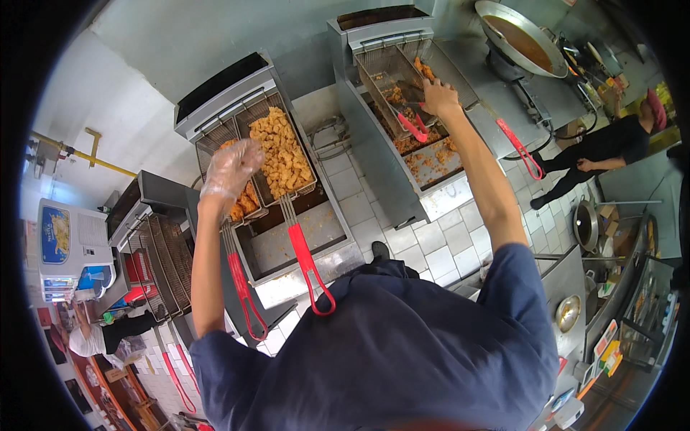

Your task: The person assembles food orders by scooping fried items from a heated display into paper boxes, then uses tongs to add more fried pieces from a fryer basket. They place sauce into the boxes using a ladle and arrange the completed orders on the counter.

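Gloved left hand beside the fried pieces, can't tell its grip, right hand over the baskets, by a red handle, hold unclear

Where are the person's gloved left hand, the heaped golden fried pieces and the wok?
Gloved left hand (234,168), head view: middle of the hand.
Golden fried pieces (282,152), head view: middle of the heap.
Wok (541,36), head view: bare inner wall.

Two hands, perhaps three fryers
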`<state>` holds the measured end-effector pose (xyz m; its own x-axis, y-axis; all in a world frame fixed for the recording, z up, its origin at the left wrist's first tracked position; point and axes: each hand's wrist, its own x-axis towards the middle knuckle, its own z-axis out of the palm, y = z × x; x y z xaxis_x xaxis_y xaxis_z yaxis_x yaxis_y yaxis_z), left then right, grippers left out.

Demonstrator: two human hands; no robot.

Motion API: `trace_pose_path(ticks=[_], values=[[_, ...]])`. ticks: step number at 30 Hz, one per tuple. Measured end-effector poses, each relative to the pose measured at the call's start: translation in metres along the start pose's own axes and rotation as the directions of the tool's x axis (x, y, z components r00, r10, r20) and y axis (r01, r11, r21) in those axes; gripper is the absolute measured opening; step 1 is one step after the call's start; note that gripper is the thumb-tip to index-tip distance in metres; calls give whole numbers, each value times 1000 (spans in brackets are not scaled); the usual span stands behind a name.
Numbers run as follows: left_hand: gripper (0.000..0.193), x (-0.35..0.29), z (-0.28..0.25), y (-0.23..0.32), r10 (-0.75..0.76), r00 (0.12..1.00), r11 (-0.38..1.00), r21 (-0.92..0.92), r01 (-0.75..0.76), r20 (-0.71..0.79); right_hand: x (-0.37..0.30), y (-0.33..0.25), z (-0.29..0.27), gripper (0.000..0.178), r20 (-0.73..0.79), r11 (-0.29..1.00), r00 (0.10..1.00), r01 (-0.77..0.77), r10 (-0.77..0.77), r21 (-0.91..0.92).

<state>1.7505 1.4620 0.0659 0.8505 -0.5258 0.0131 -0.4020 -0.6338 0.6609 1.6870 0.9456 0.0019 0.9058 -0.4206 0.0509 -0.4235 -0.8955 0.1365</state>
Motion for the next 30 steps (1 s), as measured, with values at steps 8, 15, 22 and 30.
trace_pose_path(ticks=[8, 15, 22, 30], values=[[33, -92, -17, 4, 87, 994, 992, 98, -80, -70, 76, 11, 6, 42, 348, 947, 929, 218, -127, -235], [34, -126, -24, -8, -22, 993, 999, 24, 25, -115, 75, -11, -146, 53, 51, 877, 896, 442, -440, -191], [30, -129, -18, 9, -16, 992, 993, -121, 1, -125, 20, -209, -94, 45, -41, 588, 587, 805, -809, -75], [30, -167, -20, 25, -78, 982, 995, -71, 67, -173, 36, -327, -97, 18, 261, 526, 560, 828, -786, -194]])
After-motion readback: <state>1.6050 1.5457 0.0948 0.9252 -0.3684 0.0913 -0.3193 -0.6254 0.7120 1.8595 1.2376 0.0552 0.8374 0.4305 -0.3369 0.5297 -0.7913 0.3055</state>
